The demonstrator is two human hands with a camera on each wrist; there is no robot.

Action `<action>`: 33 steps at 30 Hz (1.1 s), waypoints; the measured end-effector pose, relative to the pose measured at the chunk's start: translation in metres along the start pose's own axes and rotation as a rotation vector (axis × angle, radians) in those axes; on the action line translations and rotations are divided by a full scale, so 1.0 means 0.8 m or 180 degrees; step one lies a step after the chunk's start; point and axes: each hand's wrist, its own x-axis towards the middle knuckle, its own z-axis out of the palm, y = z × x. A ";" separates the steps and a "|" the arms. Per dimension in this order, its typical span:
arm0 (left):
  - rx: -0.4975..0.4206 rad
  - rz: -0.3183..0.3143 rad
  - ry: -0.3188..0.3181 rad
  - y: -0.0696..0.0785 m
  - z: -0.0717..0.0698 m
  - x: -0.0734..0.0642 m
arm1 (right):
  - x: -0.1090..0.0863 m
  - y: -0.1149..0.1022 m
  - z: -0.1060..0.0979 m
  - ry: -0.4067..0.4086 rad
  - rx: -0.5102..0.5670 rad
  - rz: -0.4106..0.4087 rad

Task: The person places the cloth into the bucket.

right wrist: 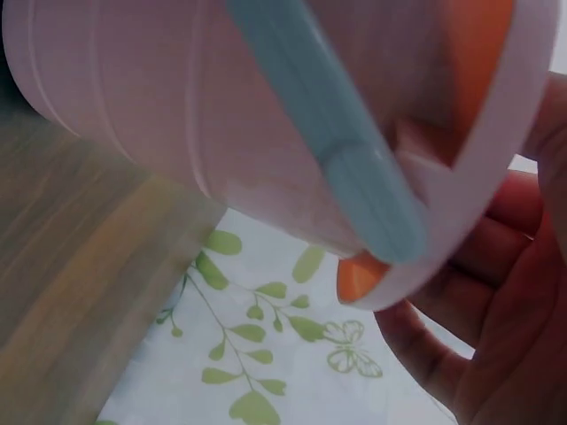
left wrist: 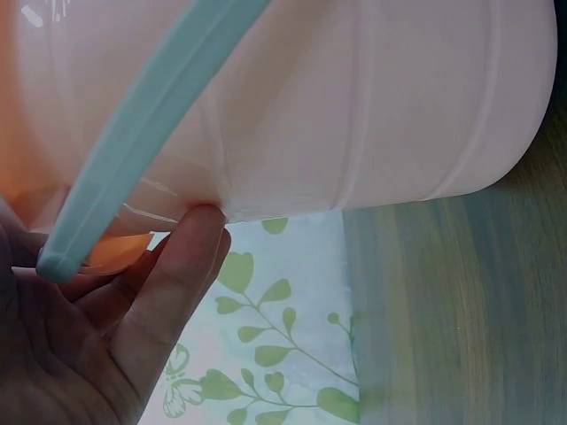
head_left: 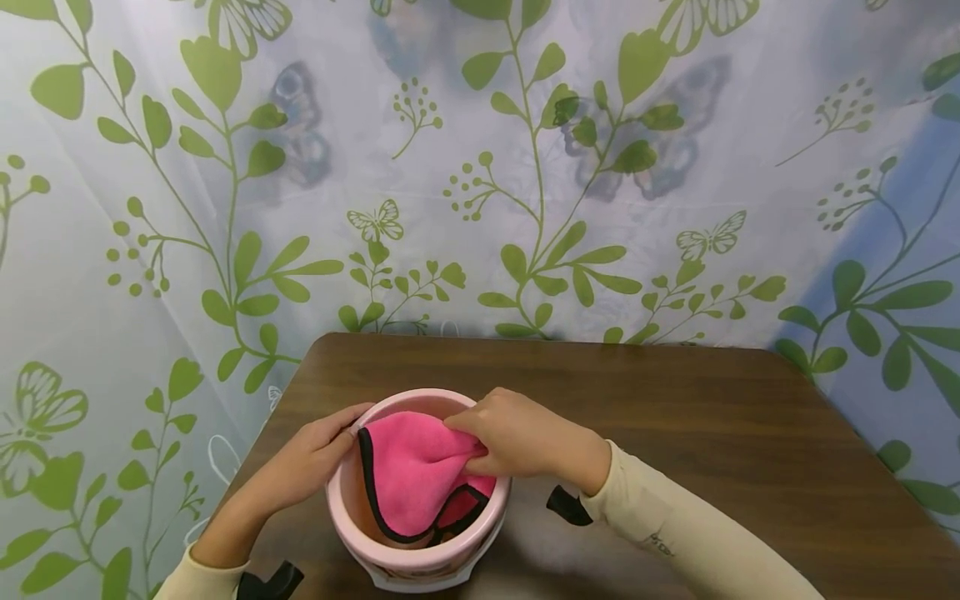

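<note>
A pink bucket [head_left: 491,527] with a pale blue-green handle [left wrist: 142,133] stands upright on the table. Inside it lies a bright pink cloth [head_left: 416,467] with black edging, bunched and partly folded over. My left hand [head_left: 315,454] grips the bucket's rim on the left; one fingertip presses the outer wall in the left wrist view. At the right side of the rim, my right hand [head_left: 517,433] reaches over and pinches the cloth between thumb and fingers. In the right wrist view its fingers [right wrist: 496,239] show behind the rim, and the cloth is hidden there.
The brown wooden table [head_left: 675,417] extends behind and to the right of the bucket. A white curtain [head_left: 450,167] with green leaves and butterflies hangs at the table's back and left edges. Black straps [head_left: 570,506] show near both wrists.
</note>
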 end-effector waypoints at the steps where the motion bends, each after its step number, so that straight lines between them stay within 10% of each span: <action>1: -0.0005 -0.0003 -0.0007 0.000 0.000 0.000 | 0.001 -0.001 0.001 -0.0045 -0.0055 0.0006; 10: 0.0027 0.0142 -0.0017 -0.004 0.002 0.001 | 0.000 -0.005 0.006 -0.0334 -0.0240 0.0100; 33: 0.0182 0.0049 0.0011 0.000 -0.001 0.000 | -0.028 0.010 -0.005 0.0381 0.0231 -0.0041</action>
